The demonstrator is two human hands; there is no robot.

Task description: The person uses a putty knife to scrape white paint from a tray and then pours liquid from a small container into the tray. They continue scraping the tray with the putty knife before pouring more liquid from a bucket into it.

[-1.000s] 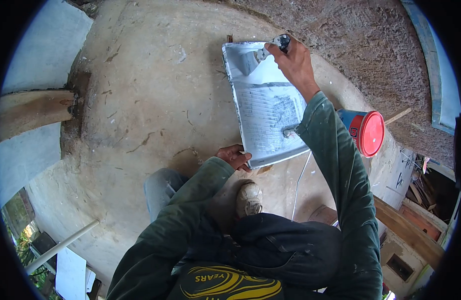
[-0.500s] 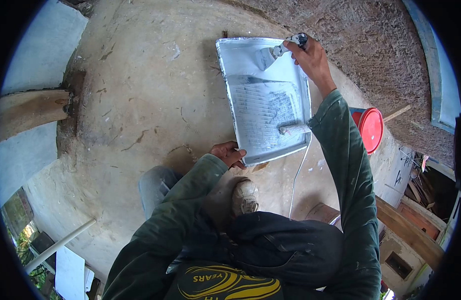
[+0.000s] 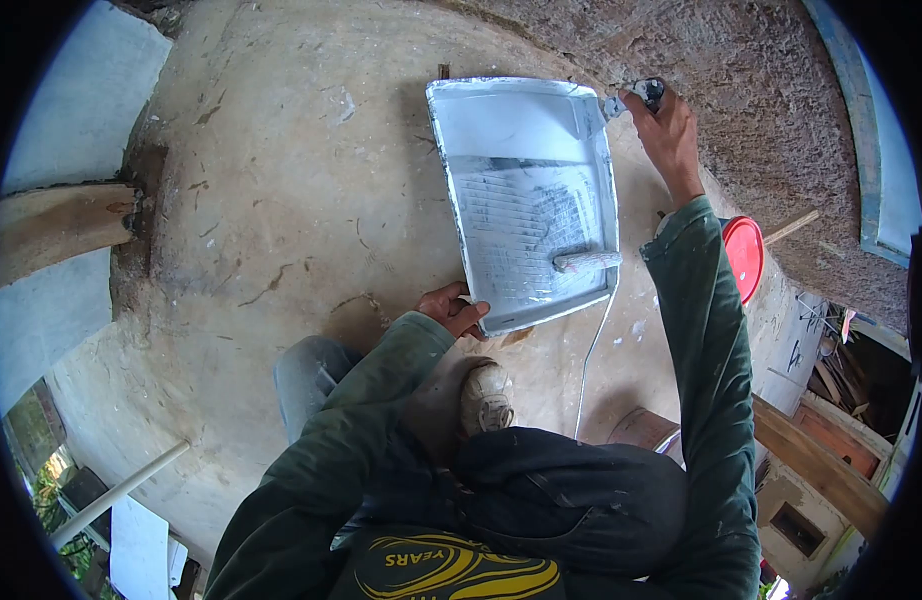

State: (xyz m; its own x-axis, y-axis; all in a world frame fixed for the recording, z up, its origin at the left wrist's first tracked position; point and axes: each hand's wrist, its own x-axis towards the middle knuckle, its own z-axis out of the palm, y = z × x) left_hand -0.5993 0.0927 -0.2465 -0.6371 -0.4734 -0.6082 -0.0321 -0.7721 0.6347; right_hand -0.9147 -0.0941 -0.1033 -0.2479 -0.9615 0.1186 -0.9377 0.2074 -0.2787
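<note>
A paint tray point(image 3: 609, 200) with white paint in its far end and a ribbed, smeared slope lies on the ground before me. My left hand point(image 3: 451, 308) grips its near left corner, thumb over the rim. My right hand point(image 3: 669, 140) is closed round the dark-ended, paint-spattered handle of a paintbrush point(image 3: 641, 94). The brush is at the tray's far right corner; its bristles are hard to make out there. A small paint roller point(image 3: 586, 262) rests across the right side of the tray, its thin wire running down toward my knee.
A bucket with a red lid point(image 3: 745, 262) stands right of my right forearm, a wooden stick point(image 3: 791, 227) beside it. A rough wall point(image 3: 751, 90) rises at the far right. Another bucket point(image 3: 645, 428) is partly hidden by my leg. A wooden post point(image 3: 61, 230) is at left.
My right hand has moved right with the paintbrush, from over the white paint to the tray's far right corner. My left hand stays on the tray.
</note>
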